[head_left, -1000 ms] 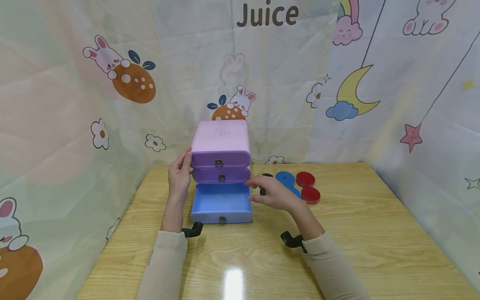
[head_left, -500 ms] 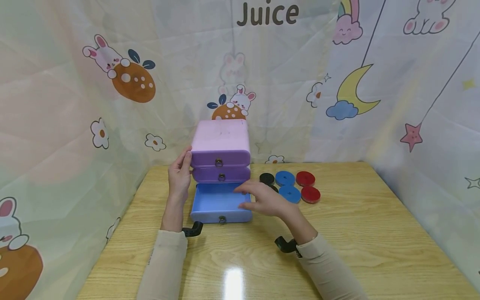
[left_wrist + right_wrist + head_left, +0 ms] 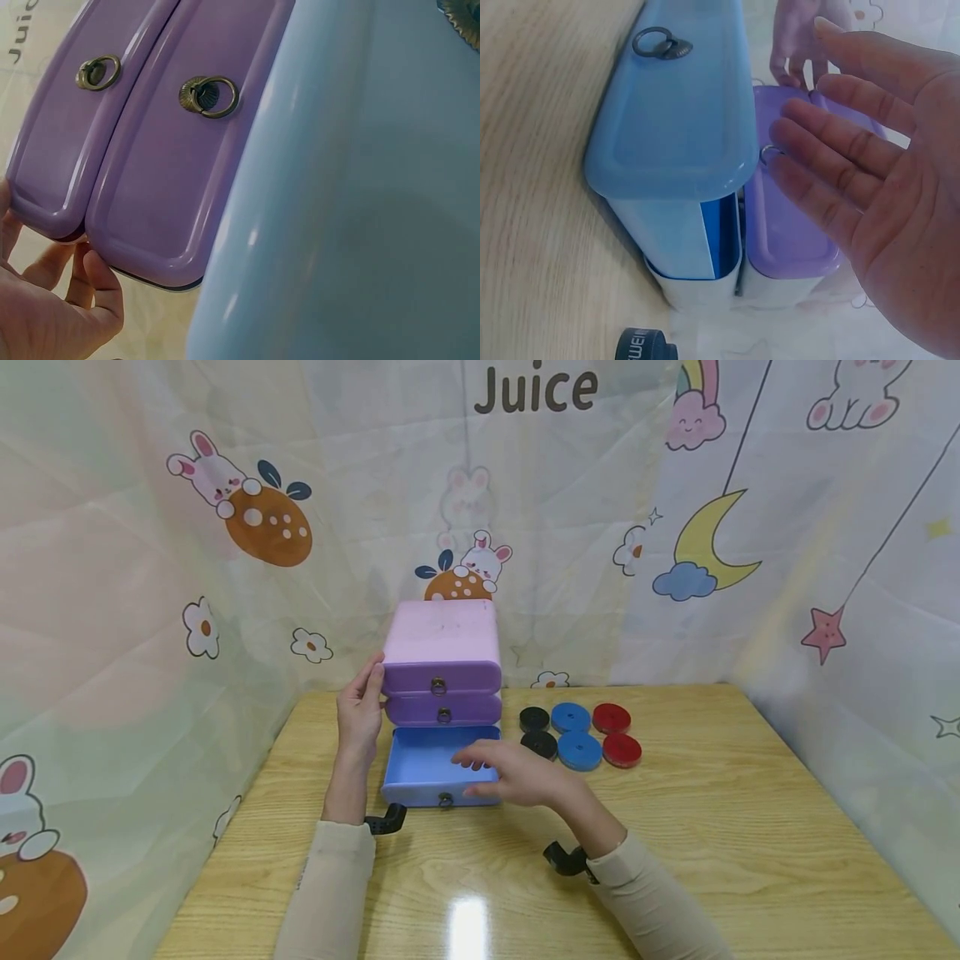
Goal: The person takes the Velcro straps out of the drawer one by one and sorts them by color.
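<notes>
A small drawer cabinet [image 3: 442,631] with a pink top stands at the back of the table. Its two purple drawers [image 3: 408,678] are pushed in, and the light-blue bottom drawer [image 3: 412,795] is pulled out, with nothing seen inside. My left hand [image 3: 359,714] rests against the cabinet's left side; in the left wrist view its fingertips touch the edges of the purple drawers. Over the right part of the blue drawer hovers my right hand [image 3: 521,774], fingers spread and loosely bent, holding nothing. Brass ring pulls [image 3: 208,97] hang on the drawer fronts.
Right of the cabinet lie several flat round rolls in two rows: black rolls [image 3: 535,719] nearest it, blue rolls [image 3: 579,750] in the middle, red rolls [image 3: 621,750] farthest right. A printed cloth [image 3: 360,527] hangs behind the wooden table [image 3: 720,810].
My right hand has moved left and slightly toward me, from beside the black rolls to over the blue drawer, uncovering the rolls. The left hand has stayed on the cabinet.
</notes>
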`<move>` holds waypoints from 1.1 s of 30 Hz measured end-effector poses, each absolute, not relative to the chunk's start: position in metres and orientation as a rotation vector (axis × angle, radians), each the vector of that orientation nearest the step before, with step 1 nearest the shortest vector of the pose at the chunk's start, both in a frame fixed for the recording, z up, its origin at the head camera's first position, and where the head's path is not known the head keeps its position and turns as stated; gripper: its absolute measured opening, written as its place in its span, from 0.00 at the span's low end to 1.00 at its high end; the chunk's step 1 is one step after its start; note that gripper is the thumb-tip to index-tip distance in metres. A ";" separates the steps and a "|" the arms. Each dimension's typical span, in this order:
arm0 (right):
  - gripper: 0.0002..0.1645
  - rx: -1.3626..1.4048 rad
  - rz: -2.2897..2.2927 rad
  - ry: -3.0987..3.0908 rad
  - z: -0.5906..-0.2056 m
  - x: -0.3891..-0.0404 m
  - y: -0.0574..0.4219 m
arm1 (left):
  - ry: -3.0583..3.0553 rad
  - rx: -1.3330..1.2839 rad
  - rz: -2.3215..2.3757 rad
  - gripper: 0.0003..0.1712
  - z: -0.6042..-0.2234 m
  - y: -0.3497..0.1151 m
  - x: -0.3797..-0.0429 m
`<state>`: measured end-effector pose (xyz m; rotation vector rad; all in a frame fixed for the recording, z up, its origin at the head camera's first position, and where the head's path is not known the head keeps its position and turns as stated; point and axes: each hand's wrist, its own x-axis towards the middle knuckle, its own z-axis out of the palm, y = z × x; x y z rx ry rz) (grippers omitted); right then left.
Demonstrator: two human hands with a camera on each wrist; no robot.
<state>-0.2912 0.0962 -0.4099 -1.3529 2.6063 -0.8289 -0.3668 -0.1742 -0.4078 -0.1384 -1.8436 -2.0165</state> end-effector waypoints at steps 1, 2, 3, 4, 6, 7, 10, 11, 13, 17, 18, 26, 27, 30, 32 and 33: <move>0.26 -1.358 -0.831 2.600 -0.411 -0.291 0.096 | -1.845 -0.140 -2.021 0.22 -0.406 -0.174 -0.365; 0.26 -1.363 -0.835 2.594 -0.411 -0.291 0.095 | -1.852 -0.141 -2.019 0.22 -0.404 -0.174 -0.363; 0.26 -1.370 -0.837 2.589 -0.412 -0.290 0.094 | -1.857 -0.144 -2.017 0.23 -0.402 -0.173 -0.360; 0.26 -1.378 -0.837 2.583 -0.412 -0.290 0.093 | -1.861 -0.147 -2.014 0.23 -0.400 -0.172 -0.358; 0.27 -1.405 -0.817 2.577 -0.414 -0.290 0.091 | -1.869 -0.149 -2.009 0.23 -0.395 -0.171 -0.354; 0.27 -1.419 -0.805 2.574 -0.415 -0.290 0.090 | -1.870 -0.148 -2.007 0.23 -0.394 -0.170 -0.352; 0.28 -1.439 -0.772 2.577 -0.417 -0.290 0.087 | -1.866 -0.143 -2.012 0.24 -0.392 -0.169 -0.349; 0.28 -1.445 -0.766 2.579 -0.417 -0.290 0.087 | -1.862 -0.139 -2.016 0.24 -0.393 -0.170 -0.351; 0.27 -1.449 -0.775 2.572 -0.417 -0.290 0.085 | -1.861 -0.131 -2.019 0.25 -0.393 -0.170 -0.351; 0.27 -1.467 -0.798 2.558 -0.416 -0.289 0.084 | -1.862 -0.143 -2.014 0.26 -0.393 -0.171 -0.352; 0.27 -1.469 -0.805 2.554 -0.416 -0.289 0.084 | -1.864 -0.150 -2.010 0.25 -0.392 -0.170 -0.350; 0.24 -1.467 -0.792 2.451 -0.424 -0.287 0.076 | -1.857 -0.140 -1.996 0.25 -0.406 -0.174 -0.365; 0.24 -1.473 -0.771 2.441 -0.426 -0.286 0.074 | -1.855 -0.136 -1.991 0.25 -0.409 -0.174 -0.367; 0.24 -1.460 -0.671 2.458 -0.430 -0.283 0.070 | -1.853 -0.132 -1.973 0.25 -0.411 -0.174 -0.369; 0.22 -1.434 -0.588 2.478 -0.432 -0.281 0.068 | -1.851 -0.134 -1.969 0.25 -0.412 -0.174 -0.369; 0.23 -1.411 -0.547 2.489 -0.433 -0.280 0.067 | -1.851 -0.133 -1.968 0.25 -0.412 -0.173 -0.369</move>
